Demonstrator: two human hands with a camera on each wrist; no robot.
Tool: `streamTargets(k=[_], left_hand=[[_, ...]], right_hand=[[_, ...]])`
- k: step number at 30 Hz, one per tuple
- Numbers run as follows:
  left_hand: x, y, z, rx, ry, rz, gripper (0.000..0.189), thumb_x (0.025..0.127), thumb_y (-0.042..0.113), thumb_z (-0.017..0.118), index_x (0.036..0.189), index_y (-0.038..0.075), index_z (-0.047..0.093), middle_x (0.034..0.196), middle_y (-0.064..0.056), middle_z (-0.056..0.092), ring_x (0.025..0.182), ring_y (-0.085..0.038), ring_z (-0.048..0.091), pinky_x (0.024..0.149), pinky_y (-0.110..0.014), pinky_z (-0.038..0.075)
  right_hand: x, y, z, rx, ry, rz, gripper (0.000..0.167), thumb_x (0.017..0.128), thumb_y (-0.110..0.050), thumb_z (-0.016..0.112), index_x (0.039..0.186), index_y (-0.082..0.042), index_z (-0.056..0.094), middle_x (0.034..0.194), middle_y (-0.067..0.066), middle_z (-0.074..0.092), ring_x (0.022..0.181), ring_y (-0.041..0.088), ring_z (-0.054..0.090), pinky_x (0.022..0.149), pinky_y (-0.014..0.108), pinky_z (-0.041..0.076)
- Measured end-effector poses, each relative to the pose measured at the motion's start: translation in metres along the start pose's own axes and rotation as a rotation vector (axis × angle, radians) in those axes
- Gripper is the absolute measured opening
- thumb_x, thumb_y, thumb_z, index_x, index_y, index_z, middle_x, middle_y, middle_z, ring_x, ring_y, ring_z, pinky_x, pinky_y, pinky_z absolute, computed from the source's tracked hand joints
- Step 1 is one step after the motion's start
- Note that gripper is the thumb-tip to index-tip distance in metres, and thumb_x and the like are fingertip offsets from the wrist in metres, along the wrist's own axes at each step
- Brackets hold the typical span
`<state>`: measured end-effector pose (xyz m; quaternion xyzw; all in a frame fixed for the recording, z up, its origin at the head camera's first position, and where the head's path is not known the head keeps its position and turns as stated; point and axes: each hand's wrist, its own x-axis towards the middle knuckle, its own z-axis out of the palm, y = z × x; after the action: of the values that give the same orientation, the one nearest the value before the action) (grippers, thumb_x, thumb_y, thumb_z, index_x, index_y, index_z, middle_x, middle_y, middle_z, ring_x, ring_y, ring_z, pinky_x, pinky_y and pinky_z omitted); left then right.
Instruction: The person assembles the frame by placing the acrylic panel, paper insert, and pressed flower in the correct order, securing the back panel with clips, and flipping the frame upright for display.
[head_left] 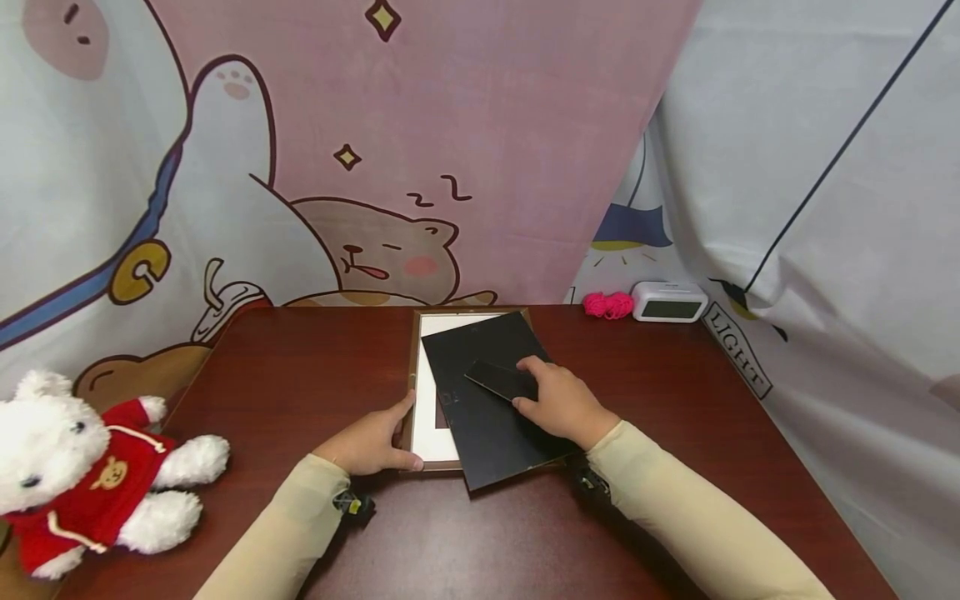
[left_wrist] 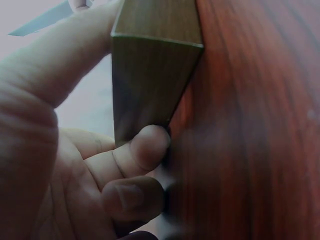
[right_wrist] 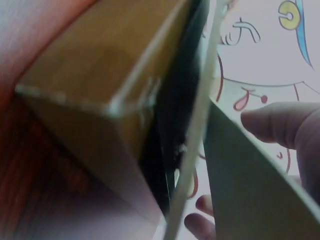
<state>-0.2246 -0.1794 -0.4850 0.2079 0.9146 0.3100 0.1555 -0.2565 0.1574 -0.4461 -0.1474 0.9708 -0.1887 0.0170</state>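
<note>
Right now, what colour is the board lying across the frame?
The board is black, clearest in the head view.

A plain cream left sleeve [head_left: 281,525] and matching right sleeve [head_left: 690,508], both long and lightly creased, reach the wrists, where a small black left wrist camera [head_left: 358,507] bears a yellowish patch [head_left: 353,504] and the right wrist camera [head_left: 592,481] is likewise dark.

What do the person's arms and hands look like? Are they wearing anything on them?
The left hand and right hand are bare, with no gloves. The left sleeve and right sleeve are long, plain and cream. A small black gadget with a yellow patch sits at the left wrist; another dark gadget sits at the right.
</note>
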Motion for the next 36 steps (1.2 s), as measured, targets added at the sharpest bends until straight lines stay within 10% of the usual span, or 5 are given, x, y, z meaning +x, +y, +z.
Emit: streamTargets(k=[11, 31, 36], left_hand=[[0.000, 0.000, 0.000, 0.000, 0.003, 0.001, 0.121, 0.082, 0.041, 0.092, 0.168, 0.001, 0.016, 0.162, -0.026, 0.042, 0.123, -0.026, 0.062, 0.105, -0.048, 0.051], [0.000, -0.002, 0.002, 0.004, 0.010, 0.003, 0.122, 0.081, 0.040, 0.092, 0.168, 0.002, 0.016, 0.159, -0.025, 0.047, 0.111, -0.021, 0.062, 0.101, -0.045, 0.051], [0.000, -0.002, 0.002, -0.005, 0.012, 0.006, 0.122, 0.081, 0.040, 0.093, 0.168, 0.001, 0.017, 0.156, -0.026, 0.050, 0.110, -0.022, 0.062, 0.102, -0.047, 0.051]], right_hand=[[-0.015, 0.043, -0.016, 0.109, -0.070, 0.186, 0.080, 0.098, -0.052, 0.068, 0.154, 0.000, 0.045, 0.146, 0.025, 0.059, 0.134, 0.042, 0.058, 0.110, 0.060, 0.046], [-0.018, 0.057, -0.015, 0.569, -0.077, 0.165, 0.076, 0.104, -0.028, 0.066, 0.165, -0.002, 0.030, 0.167, 0.025, 0.035, 0.150, 0.049, 0.039, 0.121, 0.061, 0.034], [-0.022, 0.052, -0.017, 0.732, -0.072, 0.183, 0.072, 0.106, -0.022, 0.062, 0.166, -0.003, 0.028, 0.165, 0.026, 0.038, 0.132, 0.037, 0.061, 0.104, 0.044, 0.055]])
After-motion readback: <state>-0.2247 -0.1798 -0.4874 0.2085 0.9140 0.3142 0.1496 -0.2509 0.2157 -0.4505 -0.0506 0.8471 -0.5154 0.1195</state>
